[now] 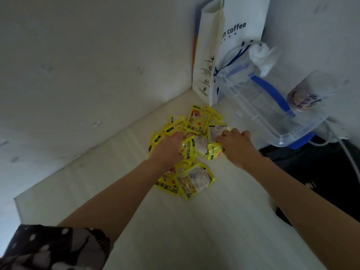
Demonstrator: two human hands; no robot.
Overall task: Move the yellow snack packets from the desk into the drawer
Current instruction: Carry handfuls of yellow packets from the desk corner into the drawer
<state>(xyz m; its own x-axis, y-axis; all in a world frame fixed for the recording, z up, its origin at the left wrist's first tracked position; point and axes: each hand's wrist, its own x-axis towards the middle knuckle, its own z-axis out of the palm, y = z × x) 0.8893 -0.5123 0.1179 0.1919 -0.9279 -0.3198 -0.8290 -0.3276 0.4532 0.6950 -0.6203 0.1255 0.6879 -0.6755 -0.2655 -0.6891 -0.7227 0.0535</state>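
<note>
We are at the gathering step, no drawer in view. Nearest us, short of both hands, two glossy yellow foil snack packets (185,180) lie flat on the pale matte desk (194,230). Our left hand (168,148) presses curled fingers into the crinkly pile; our right hand (236,146) pinches one packet's edge. Next we judge a firm scoop is needed, since slick film slides. Beyond the grip stand a clear ribbed plastic box (272,114) and a white paper bag (220,45).

both hands (202,146) hide their fingertips among packets (196,121).
</note>
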